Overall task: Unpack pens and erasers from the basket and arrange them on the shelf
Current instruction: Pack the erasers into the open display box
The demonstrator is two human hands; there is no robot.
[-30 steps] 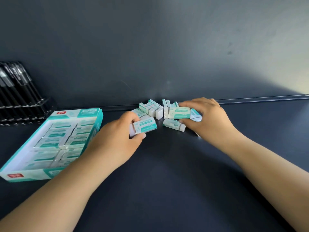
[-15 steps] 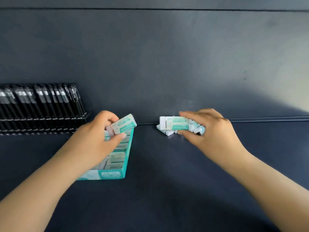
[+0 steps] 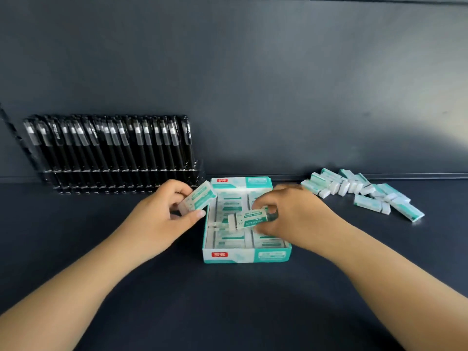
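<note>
Teal-sleeved erasers sit in both grips: left hand point(image 3: 162, 219) holds one point(image 3: 198, 198) beside the box point(image 3: 247, 255), right hand point(image 3: 291, 219) another point(image 3: 249, 218) (over it).

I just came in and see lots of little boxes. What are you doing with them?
A person is handling erasers at an open teal and white box on a dark shelf. The left hand holds one eraser beside the box, and the right hand pinches another eraser above it. A loose pile of erasers lies to the right, and black pens stand in a rack on the left.
</note>
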